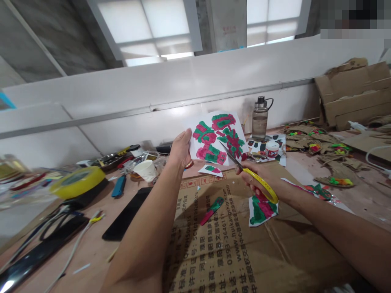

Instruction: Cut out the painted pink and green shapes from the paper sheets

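Note:
My left hand point(181, 147) grips the left edge of a white paper point(217, 138) painted with pink and green shapes, held up above the cardboard. My right hand point(255, 177) is closed around yellow-handled scissors point(259, 181). Their blades are parted and point up and left, in front of the paper's lower right part. On the cardboard point(214, 256) lie a slim green and pink cutout point(212, 210) and a larger painted piece point(263, 210) below my right hand. A small painted scrap point(210, 170) lies just under the held paper.
Behind stand a water bottle point(259, 119) and a small white jar point(272, 149). At left are yellow tape point(77, 182), a paper cup point(146, 170), a blue cutter point(119, 186) and a black phone-like slab point(126, 213). Brown decorated pieces point(339, 162) and folded cardboard point(354, 95) occupy the right.

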Motion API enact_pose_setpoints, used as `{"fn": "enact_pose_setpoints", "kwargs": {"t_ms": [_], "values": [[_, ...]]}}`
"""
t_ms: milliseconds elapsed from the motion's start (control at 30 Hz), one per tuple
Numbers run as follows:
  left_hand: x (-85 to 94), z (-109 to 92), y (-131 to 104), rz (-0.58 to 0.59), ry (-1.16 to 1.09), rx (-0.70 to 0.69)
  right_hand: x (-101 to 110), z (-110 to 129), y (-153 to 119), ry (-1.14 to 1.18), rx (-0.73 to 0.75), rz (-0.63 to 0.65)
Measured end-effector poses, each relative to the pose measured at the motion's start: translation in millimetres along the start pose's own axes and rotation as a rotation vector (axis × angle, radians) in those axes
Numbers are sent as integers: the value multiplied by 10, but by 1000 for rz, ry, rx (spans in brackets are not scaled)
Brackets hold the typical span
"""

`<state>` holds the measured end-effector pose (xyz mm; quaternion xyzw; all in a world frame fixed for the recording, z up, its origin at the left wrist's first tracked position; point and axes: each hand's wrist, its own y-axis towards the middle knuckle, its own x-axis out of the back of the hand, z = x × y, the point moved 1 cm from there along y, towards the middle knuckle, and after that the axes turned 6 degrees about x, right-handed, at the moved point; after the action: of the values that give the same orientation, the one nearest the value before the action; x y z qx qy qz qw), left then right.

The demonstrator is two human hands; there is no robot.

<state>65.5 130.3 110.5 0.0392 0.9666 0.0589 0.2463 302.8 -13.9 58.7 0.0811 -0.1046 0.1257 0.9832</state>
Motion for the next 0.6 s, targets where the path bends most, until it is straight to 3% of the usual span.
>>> {"fn": "enact_pose_setpoints", "kwargs": {"t_ms": [333, 600], "values": [[-136, 50, -117, 76, 86, -1, -41, 127, -40, 140, -154, -105], [-190, 56, -169, 35, 124, 17, -72, 135, -44, 117, -221, -123]]}}
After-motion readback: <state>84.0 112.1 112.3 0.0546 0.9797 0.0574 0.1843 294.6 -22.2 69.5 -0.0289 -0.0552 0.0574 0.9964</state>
